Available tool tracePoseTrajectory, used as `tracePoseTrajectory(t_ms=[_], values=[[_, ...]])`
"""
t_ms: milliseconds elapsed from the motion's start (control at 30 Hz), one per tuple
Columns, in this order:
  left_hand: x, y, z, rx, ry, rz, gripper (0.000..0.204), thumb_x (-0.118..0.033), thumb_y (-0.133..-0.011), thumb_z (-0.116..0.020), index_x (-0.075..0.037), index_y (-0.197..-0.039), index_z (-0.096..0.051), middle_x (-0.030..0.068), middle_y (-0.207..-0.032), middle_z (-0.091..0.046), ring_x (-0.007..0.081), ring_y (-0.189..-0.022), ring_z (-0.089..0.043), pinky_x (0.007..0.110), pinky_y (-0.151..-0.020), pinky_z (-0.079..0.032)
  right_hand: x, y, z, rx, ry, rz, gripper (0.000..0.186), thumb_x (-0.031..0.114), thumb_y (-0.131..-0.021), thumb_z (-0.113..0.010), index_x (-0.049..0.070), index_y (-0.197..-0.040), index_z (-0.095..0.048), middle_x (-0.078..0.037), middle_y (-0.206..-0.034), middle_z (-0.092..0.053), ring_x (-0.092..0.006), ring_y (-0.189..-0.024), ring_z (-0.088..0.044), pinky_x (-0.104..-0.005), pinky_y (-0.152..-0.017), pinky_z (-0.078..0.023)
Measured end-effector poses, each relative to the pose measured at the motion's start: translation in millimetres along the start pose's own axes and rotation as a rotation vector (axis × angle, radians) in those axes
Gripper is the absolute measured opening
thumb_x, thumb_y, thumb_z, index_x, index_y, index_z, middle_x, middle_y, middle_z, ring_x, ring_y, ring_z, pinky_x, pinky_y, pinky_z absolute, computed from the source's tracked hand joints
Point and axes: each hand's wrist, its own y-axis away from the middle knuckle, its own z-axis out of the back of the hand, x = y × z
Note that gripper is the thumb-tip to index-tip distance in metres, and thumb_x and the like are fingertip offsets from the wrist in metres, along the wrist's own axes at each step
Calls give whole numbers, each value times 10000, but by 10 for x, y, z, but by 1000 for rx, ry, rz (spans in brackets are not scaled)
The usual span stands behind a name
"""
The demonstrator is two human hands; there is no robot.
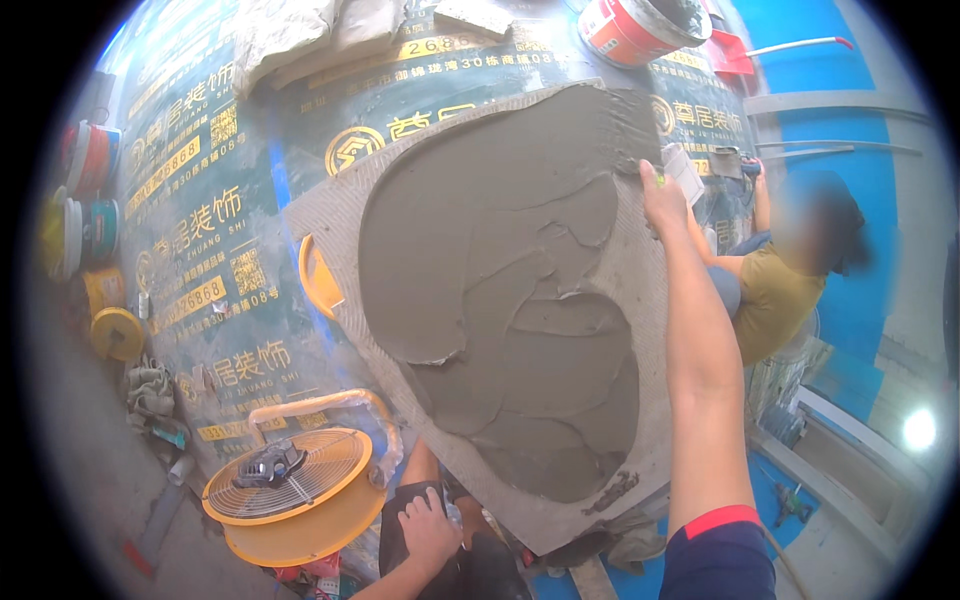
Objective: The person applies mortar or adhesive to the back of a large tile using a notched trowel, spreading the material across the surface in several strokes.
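Grey mortar [500,290] is spread in uneven layers over a large tile [325,200] with a ridged surface. My right hand [665,200] reaches to its upper right edge, fingers wrapped round a small tool handle with green on it; the tool's working end is hard to make out. My left hand [425,525] rests low on my dark-clothed leg, fingers apart, below the tile's lower-left side. A yellow curved plastic piece [318,275] lies at the tile's left edge. A pale rectangular piece [683,172] is just right of my right hand, beside the co-worker's arm.
A co-worker [780,290] crouches close on the right. A yellow fan [280,500] stands at lower left, buckets [92,190] along the left. A red-and-white bucket [635,30], sacks [290,30] and red dustpan [730,65] are at the top; long strips [830,105] lie right.
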Motion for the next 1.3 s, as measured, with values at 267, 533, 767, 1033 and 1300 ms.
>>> tracePoseTrajectory(t_ms=[267, 533, 767, 1033, 1300], values=[[21, -18, 24, 34, 35, 26, 779, -319, -726, -670, 45, -1388, -482, 199, -1091, -553, 360, -1025, -556, 496, -896, -417, -60, 523, 36, -67, -221, 142, 599, 530, -1001, -513, -17, -1234, -583, -180, -978, -688, -316, -828, -677, -415, -737, -530], [19, -49, 26, 54, 2, 22, 753, -300, -727, -665, 36, -1379, -495, 207, -1090, -558, 361, -1025, -559, 504, -889, -423, 450, 273, 26, 240, -652, -143, 509, 498, -1009, -522, 35, -1219, -558, -40, -759, -579, -124, -536, -539, -300, -472, -445], [79, 1, -2, -13, -33, 7, 713, -313, -734, -657, 31, -1343, -518, 176, -1030, -578, 340, -949, -579, 495, -831, -423, -199, 774, -72, 17, -492, -33, 562, 481, -1030, -491, 51, -1392, -489, -17, -688, -532, -116, -483, -506, -297, -437, -426], [-40, -15, -23, 16, -35, -14, 724, -311, -750, -670, 39, -1363, -511, 176, -1068, -581, 340, -978, -576, 506, -870, -430, 547, 1546, -430, 425, -1218, -343, 436, 554, -1029, -483, 124, -1090, -503, 2, -676, -511, -85, -480, -493, -249, -409, -427], [-34, -15, -24, 51, -60, 10, 740, -320, -748, -670, 35, -1377, -508, 179, -1089, -582, 334, -1005, -574, 505, -877, -426, 1029, 2362, -852, 524, -442, 205, 484, 506, -1021, -488, 59, -1205, -527, -234, -892, -698, -419, -802, -695, -474, -660, -553]])
